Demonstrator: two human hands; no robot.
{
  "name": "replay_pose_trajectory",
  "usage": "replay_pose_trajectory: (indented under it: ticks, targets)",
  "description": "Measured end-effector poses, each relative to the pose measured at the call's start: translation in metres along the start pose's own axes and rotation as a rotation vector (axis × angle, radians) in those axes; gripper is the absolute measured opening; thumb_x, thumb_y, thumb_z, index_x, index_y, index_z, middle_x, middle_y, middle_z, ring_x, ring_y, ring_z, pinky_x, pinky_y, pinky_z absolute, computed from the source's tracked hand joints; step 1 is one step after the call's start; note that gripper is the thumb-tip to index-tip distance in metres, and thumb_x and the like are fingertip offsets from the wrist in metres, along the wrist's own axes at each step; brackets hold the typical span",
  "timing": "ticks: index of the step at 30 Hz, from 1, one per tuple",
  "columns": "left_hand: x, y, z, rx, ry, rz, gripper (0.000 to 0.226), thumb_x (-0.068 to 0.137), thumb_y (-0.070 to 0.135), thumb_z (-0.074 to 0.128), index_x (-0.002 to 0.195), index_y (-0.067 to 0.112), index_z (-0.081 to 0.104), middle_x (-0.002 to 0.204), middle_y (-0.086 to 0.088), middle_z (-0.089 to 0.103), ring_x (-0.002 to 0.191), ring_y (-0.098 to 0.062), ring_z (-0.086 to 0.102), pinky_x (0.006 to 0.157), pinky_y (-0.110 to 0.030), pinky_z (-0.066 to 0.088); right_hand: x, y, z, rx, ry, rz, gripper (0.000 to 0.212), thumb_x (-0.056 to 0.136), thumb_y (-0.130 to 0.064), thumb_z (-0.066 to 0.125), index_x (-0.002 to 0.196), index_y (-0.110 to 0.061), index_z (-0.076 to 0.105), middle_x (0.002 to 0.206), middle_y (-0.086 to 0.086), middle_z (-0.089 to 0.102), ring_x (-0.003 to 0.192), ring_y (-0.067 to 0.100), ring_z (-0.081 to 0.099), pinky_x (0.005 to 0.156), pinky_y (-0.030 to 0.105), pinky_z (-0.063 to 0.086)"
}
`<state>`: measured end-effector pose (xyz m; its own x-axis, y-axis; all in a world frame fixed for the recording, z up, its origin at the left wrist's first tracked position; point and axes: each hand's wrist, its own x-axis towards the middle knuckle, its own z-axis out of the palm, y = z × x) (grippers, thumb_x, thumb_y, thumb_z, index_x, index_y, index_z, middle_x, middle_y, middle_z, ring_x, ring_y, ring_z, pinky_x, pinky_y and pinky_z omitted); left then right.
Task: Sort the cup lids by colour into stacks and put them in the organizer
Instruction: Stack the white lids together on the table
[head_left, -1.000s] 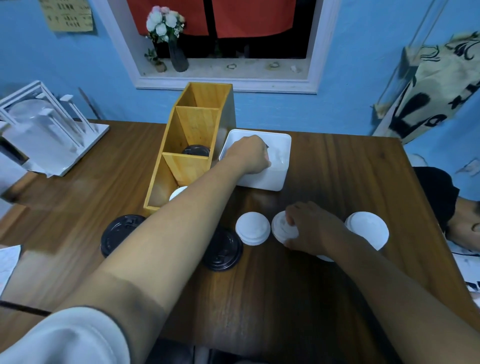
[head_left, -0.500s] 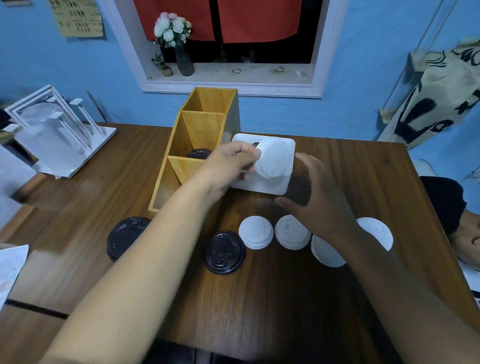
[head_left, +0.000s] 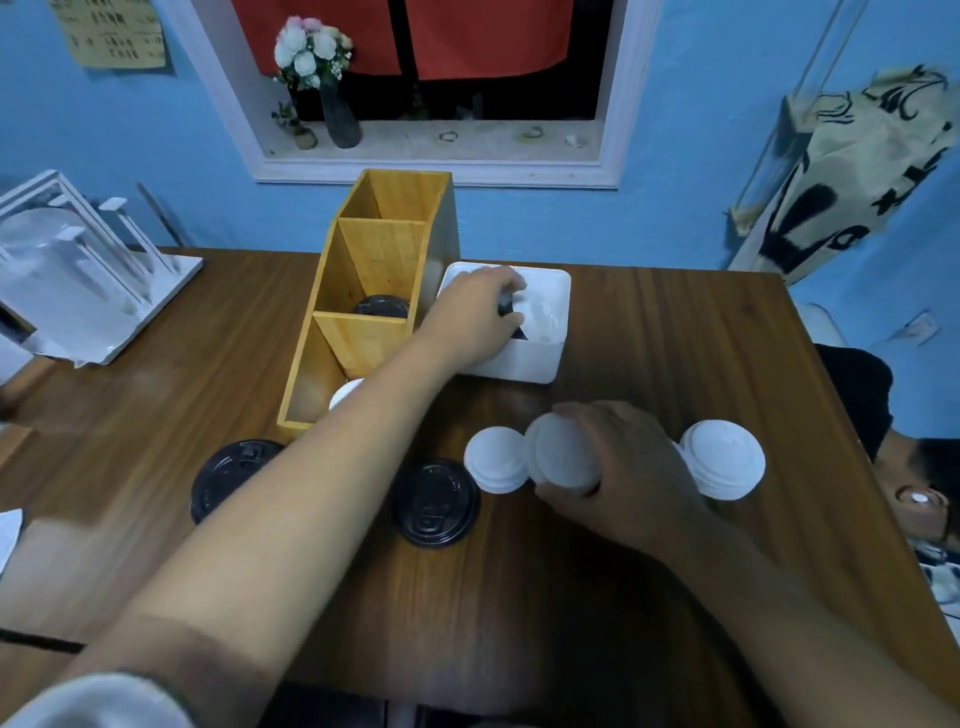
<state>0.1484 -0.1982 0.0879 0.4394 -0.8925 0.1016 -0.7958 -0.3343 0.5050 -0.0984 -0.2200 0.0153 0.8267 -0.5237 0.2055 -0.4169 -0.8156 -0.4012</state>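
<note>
My left hand (head_left: 475, 317) reaches into the white box (head_left: 540, 364), its fingers curled round a dark lid (head_left: 508, 307) that is mostly hidden. My right hand (head_left: 628, 467) grips a white lid (head_left: 561, 452), tilted just above the table. A white lid stack (head_left: 494, 460) lies to its left and another white stack (head_left: 724, 460) to its right. Two black lids (head_left: 436, 501) (head_left: 228, 475) lie on the table nearer me. The wooden organizer (head_left: 363, 338) holds a black lid (head_left: 382, 306) in its middle compartment and a white lid (head_left: 345, 392) in the front one.
A white rack (head_left: 78, 280) stands at the table's far left. Another person (head_left: 883, 441) sits beyond the right table edge. A window sill with a flower vase (head_left: 337, 114) is behind the organizer.
The white lid lifted from the box went from my left hand to my right, which lowered it toward the table. My left hand went back into the box.
</note>
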Motion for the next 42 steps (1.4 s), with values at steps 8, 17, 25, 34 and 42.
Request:
replay_pose_trajectory:
  ticks: [8,17,25,34,42]
  targets:
    - [0.067,0.000,0.024,0.569,-0.310,0.217,0.068,0.088,0.055,0.069,0.146,0.025,0.052,0.143,-0.009,0.058,0.130,-0.034,0.048,0.105,-0.051,0.044,-0.032,-0.008,0.021,-0.172,-0.139,-0.137,0.084,0.071,-0.085,0.053,0.133,-0.027,0.052,0.133,-0.005,0.062,0.125,0.017,0.053,0.116,0.040,0.021]
    - [0.032,0.003,-0.007,0.191,-0.063,0.146,0.062,0.080,0.052,0.081,0.128,0.018,0.058,0.126,-0.005,0.061,0.120,-0.027,0.052,0.091,-0.037,0.043,-0.037,-0.003,0.028,-0.263,-0.238,-0.239,0.079,0.079,-0.083,0.045,0.132,-0.026,0.056,0.143,-0.006,0.055,0.142,0.020,0.039,0.122,0.059,0.003]
    - [-0.125,-0.003,0.002,-0.195,0.042,0.008,0.051,0.077,0.056,0.082,0.117,0.034,0.060,0.115,0.015,0.061,0.103,-0.005,0.056,0.081,-0.022,0.047,-0.039,-0.001,0.020,-0.281,-0.155,-0.199,0.076,0.090,-0.080,0.029,0.139,-0.027,0.056,0.155,-0.002,0.044,0.147,0.025,0.031,0.118,0.066,0.012]
    - [-0.150,-0.023,0.057,0.073,-0.054,-0.084,0.060,0.079,0.055,0.081,0.125,0.023,0.059,0.122,0.004,0.060,0.101,-0.014,0.058,0.079,-0.026,0.047,0.020,0.012,-0.001,-0.148,-0.291,0.031,0.059,0.092,-0.047,0.063,0.146,-0.033,0.042,0.156,-0.007,0.039,0.140,0.018,0.039,0.110,0.039,0.037]
    - [-0.143,-0.027,0.064,0.191,-0.088,0.031,0.060,0.083,0.047,0.080,0.129,0.019,0.054,0.130,0.002,0.055,0.107,-0.023,0.060,0.080,-0.039,0.057,0.040,0.006,-0.003,-0.196,-0.495,0.040,0.059,0.080,-0.044,0.079,0.128,-0.029,0.047,0.127,-0.002,0.060,0.107,0.019,0.058,0.077,0.032,0.048]
